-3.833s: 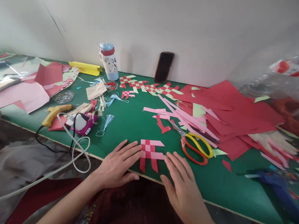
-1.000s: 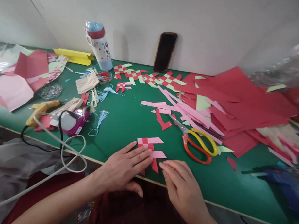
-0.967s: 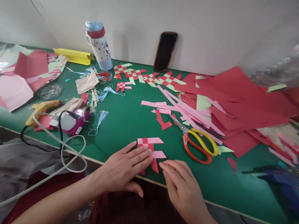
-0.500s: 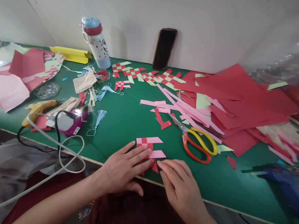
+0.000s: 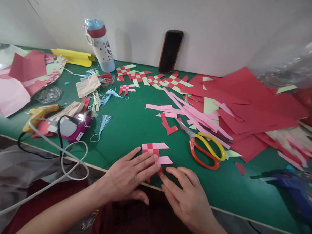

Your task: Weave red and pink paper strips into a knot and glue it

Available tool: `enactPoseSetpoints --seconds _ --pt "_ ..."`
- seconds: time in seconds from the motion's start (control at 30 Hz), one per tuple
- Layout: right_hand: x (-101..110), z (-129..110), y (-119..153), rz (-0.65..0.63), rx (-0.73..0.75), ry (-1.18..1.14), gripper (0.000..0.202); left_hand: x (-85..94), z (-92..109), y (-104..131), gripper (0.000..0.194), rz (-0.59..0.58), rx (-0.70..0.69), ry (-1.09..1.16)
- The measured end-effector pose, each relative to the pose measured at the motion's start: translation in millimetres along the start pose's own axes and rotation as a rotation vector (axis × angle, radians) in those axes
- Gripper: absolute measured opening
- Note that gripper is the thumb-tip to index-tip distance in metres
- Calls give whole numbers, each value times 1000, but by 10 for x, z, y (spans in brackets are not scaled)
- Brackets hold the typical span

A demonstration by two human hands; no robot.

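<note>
A small woven paper piece [image 5: 152, 153] in red and pink, shaped like a fish, lies near the table's front edge. My left hand [image 5: 132, 170] rests flat on it with fingers stretched out, covering its lower left part. Two pink strip ends point right from under that hand. My right hand [image 5: 185, 191] is at the piece's lower right, its fingertips parted, one touching the red strip end there. Scissors [image 5: 206, 149] with one yellow and one red handle lie beyond my right hand, blades towards upper left.
Woven paper fish [image 5: 139, 76], a phone [image 5: 171, 51] and a bottle [image 5: 103, 48] line the wall. Red sheets [image 5: 261, 110] and pink strips [image 5: 197, 113] heap up at right, near a blue glue gun [image 5: 294, 190]. Left are tassels [image 5: 104, 123], a yellow glue gun [image 5: 40, 114] and cables [image 5: 65, 146].
My right hand's fingers have spread from a closed pose, and one has moved left onto the red strip end. My left hand and the woven piece have stayed in place.
</note>
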State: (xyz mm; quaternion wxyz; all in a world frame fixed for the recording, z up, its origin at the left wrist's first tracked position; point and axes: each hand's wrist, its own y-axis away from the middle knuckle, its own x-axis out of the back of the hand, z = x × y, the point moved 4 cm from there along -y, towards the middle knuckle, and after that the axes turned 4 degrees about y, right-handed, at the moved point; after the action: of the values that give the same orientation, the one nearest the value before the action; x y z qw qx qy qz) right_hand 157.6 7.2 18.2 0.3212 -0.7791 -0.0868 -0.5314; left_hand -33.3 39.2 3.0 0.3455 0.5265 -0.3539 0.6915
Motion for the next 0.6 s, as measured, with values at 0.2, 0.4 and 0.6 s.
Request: enactPoseSetpoints --seconds 0.2,0.4,0.6 --pt "40 10 -2 15 -3 -56 20 -10 -1 -15 92 -20 7 12" --pt "-42 26 -96 -59 -94 69 36 -27 -9 -18 91 -22 14 10" --pt "-60 54 -124 -89 -183 208 40 -24 -9 -18 91 -4 25 39"
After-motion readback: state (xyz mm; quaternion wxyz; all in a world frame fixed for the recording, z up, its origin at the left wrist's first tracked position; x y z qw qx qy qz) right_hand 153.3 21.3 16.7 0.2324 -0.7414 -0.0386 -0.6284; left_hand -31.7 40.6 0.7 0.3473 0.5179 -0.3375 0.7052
